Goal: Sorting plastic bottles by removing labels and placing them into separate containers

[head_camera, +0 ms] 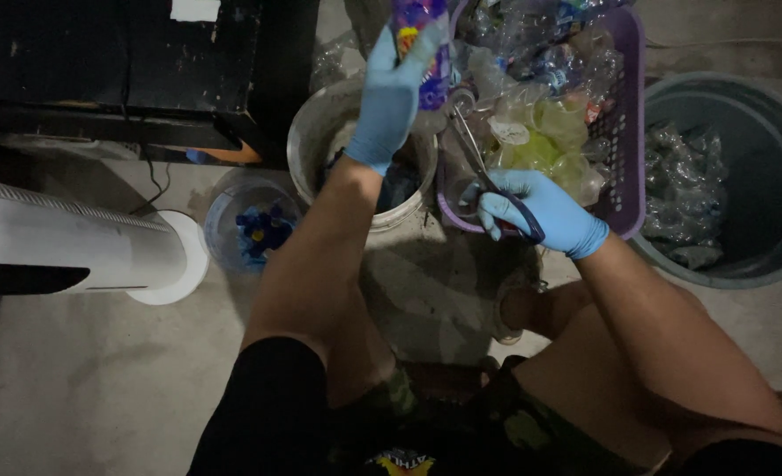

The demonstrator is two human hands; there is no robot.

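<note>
Two gloved hands work close: the left hand [389, 95] grips a purple-labelled bottle [423, 44] at top centre, the right hand [541, 211] clasps scissors [479, 163], whose blades could slip and nick the glove.

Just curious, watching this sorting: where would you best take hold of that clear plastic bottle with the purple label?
Probably around its middle, from the left side. The left hand in a blue glove wraps the clear plastic bottle with the purple label there, leaving its lower end free for the scissors in the right hand.
</note>
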